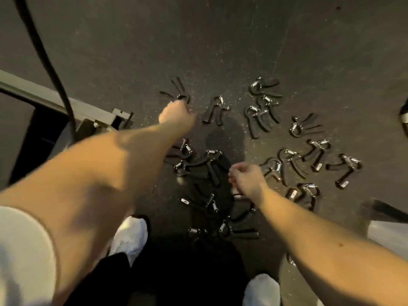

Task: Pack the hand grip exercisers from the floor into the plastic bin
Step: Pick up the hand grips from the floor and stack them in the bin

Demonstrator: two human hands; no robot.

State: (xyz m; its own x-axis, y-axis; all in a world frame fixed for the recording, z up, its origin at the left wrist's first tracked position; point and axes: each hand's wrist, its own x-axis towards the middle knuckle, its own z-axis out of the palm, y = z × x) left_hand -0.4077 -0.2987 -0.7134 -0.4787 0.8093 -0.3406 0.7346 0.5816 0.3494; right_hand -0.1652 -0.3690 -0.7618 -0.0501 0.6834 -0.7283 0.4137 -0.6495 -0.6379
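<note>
The left hand point(176, 114) is reaching far forward and clenching round the near end of one exerciser point(182, 94), whose black handles are sticking out beyond the knuckles, low over the floor point(132, 51). The right hand point(247, 178) is hanging nearer the body, released, fingers loosely curled with nothing in them. A heap of exercisers point(198, 165) is lying just left of it, and scattered exercisers point(313, 151) are lying to its right and beyond it. A metal frame point(55, 102) is standing left of the left hand.
</note>
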